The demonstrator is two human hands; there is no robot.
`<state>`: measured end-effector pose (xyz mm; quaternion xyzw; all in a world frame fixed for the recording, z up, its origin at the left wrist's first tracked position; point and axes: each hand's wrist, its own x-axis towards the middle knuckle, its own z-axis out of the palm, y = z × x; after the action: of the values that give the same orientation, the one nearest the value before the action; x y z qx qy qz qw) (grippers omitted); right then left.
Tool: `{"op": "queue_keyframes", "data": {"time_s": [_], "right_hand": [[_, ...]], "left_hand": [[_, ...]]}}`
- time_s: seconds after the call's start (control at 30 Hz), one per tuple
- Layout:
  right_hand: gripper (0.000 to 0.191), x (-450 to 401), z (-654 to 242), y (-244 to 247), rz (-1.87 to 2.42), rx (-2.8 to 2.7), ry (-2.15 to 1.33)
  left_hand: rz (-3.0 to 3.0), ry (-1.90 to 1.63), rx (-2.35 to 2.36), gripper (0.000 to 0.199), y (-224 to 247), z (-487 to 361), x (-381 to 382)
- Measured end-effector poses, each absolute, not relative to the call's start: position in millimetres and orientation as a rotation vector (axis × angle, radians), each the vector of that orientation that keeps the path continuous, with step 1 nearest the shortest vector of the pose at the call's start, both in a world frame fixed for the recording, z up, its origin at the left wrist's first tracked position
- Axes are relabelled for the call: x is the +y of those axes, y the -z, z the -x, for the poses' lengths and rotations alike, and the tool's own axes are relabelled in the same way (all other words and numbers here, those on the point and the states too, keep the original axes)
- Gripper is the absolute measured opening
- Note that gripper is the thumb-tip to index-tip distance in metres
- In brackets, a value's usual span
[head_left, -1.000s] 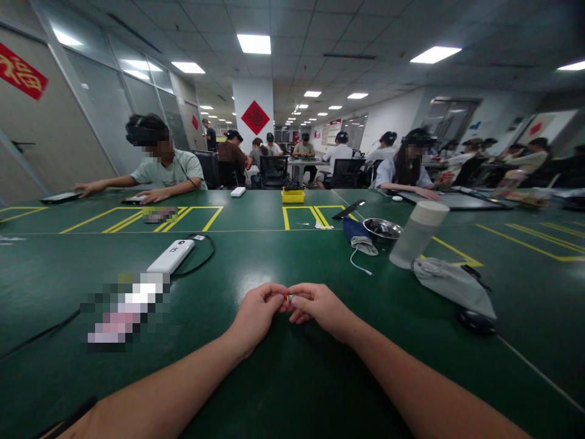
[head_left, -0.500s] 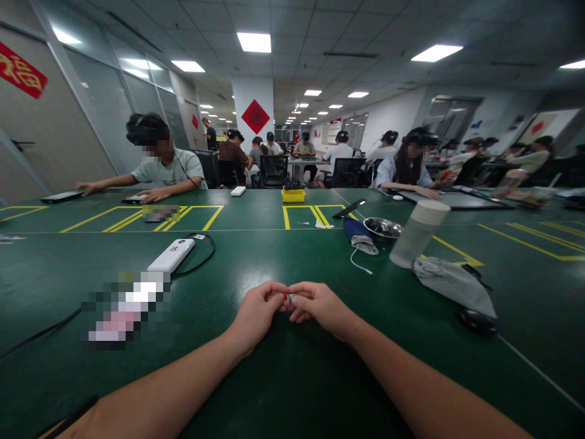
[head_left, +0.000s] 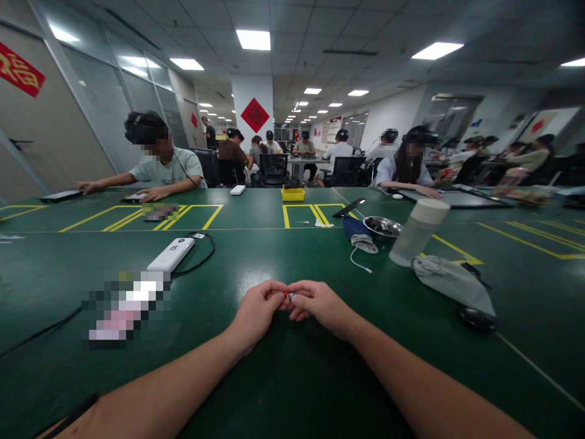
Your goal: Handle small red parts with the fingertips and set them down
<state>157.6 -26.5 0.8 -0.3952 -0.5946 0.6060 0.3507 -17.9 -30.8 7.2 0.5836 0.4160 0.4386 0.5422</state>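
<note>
My left hand (head_left: 260, 308) and my right hand (head_left: 320, 305) meet above the green table, fingertips close together. Between them is a small object with an orange-red part and a silvery part (head_left: 289, 296); its kind is too small to make out. The left thumb and forefinger pinch its orange-red side. On its silvery side, the right thumb and forefinger close from the right, while the other right fingers curl underneath. Fingers hide most of the object.
To the left lie a white power bank (head_left: 171, 255) with a black cable and a blurred-out item. On the right are a metal bowl (head_left: 382, 228), a blue pouch (head_left: 359, 233), a frosted bottle (head_left: 419, 233), a grey pouch (head_left: 452, 286) and a black mouse (head_left: 476, 318). Co-workers sit beyond.
Both hands keep the same pinch on the small object, with hardly any visible movement. The view has shifted very slightly.
</note>
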Motion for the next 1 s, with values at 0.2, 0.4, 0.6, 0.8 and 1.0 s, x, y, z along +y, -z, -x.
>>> {"op": "queue_keyframes", "data": {"time_s": [0.2, 0.4, 0.6, 0.8, 1.0], "right_hand": [[0.032, -26.3, -155.8, -2.2, 1.058, -1.475, -1.563], [0.029, -27.9, -154.8, -4.7, 1.067, -1.428, -1.557], [0.037, -26.8, -155.8, 0.7, 1.032, -1.439, -1.529], [0.028, -28.0, -154.9, -1.2, 1.059, -1.493, -1.503], [0.025, -27.9, -154.3, -2.4, 1.073, -1.486, -1.503]], "left_hand": [[-1.414, -1.042, 1.031, 0.016, -8.4, 18.3, -31.5], [-1.467, -1.048, 1.028, 0.012, -6.3, 19.6, -31.2], [-1.51, -1.035, 1.069, 0.012, -1.1, 19.6, -28.6], [-1.513, -1.01, 1.105, 0.013, -2.2, 18.5, -29.5], [-1.513, -1.016, 1.103, 0.012, -0.5, 19.8, -28.8]]}}
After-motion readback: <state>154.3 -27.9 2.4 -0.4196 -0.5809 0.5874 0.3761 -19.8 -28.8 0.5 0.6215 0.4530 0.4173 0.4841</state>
